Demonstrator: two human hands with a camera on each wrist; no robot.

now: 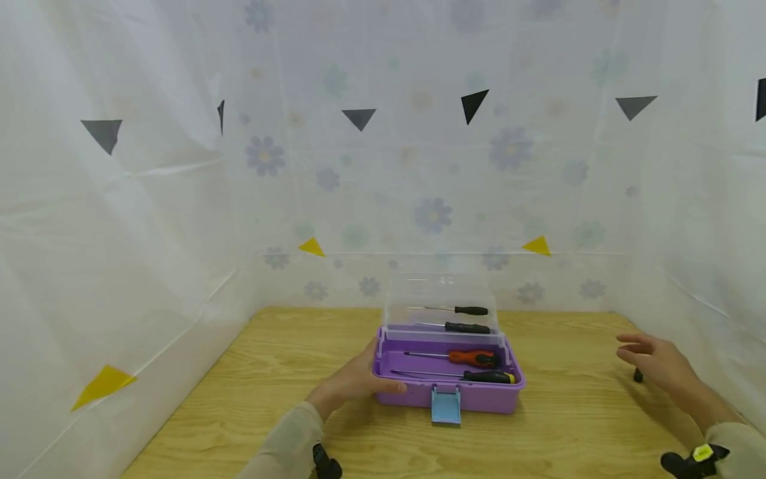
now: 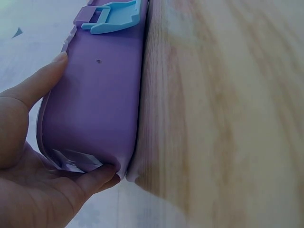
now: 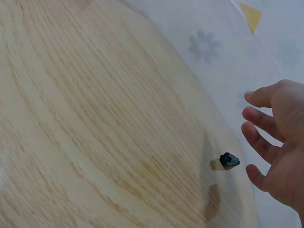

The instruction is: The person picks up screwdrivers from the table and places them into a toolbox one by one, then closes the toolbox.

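My left hand (image 1: 353,379) grips the left end of a purple toolbox (image 1: 479,399), its thumb over the front rim and its fingers round the end wall in the left wrist view. Inside lie a red-and-black screwdriver (image 1: 473,358) and a black screwdriver with a yellow end (image 1: 487,376). Two black-handled screwdrivers (image 1: 467,328) show at the raised clear lid (image 1: 439,286). At the right, my right hand (image 1: 661,366) hovers with loosely bent, spread fingers and holds nothing. Close by it, a small black-and-grey piece (image 3: 229,160) is on the table, partly hidden by the hand in the head view.
A light blue latch (image 1: 445,406) hangs down at the toolbox's front. The wood-patterned table (image 1: 287,346) is enclosed by pale flowered sheeting (image 1: 383,186) at the back and sides, with dark and yellow triangles on it.
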